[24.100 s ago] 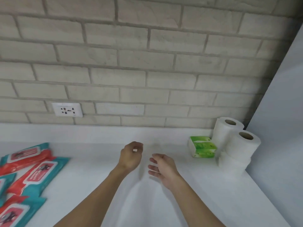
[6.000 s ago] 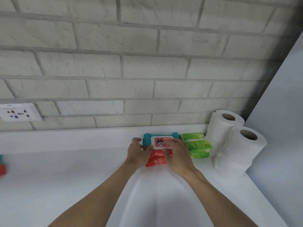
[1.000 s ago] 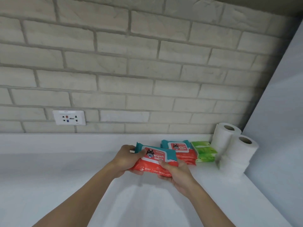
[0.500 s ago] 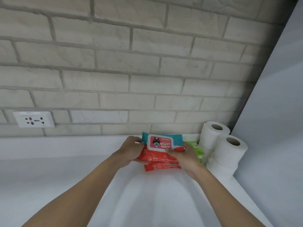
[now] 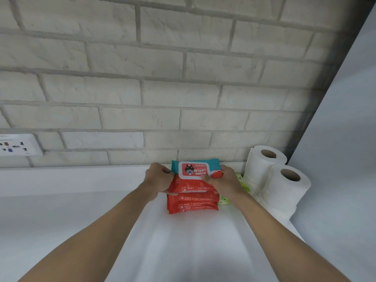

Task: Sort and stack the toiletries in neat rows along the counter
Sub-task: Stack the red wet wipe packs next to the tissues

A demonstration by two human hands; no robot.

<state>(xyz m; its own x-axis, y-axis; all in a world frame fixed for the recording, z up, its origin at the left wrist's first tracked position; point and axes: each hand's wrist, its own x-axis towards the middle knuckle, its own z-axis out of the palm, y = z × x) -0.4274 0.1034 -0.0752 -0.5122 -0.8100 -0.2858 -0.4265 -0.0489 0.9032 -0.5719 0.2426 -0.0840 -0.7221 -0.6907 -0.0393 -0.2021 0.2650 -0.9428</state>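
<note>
A red and teal pack of baby wipes (image 5: 193, 176) sits on top of a stack of like packs (image 5: 192, 204) near the back of the white counter (image 5: 61, 216). My left hand (image 5: 157, 180) grips the top pack's left end. My right hand (image 5: 223, 183) grips its right end, thumb on the lid. Green tissue packs (image 5: 243, 185) lie just right of the stack, mostly hidden behind my right hand. Toilet paper rolls (image 5: 278, 184) stand stacked in the right corner.
A brick wall (image 5: 162, 88) runs along the back of the counter, with a white power socket (image 5: 18, 145) at the far left. A pale grey side panel (image 5: 341, 139) closes off the right end beside the rolls.
Both hands have carried the wipes pack to the right and back and lowered it onto the stack of packs. The view has moved closer to the wall.
</note>
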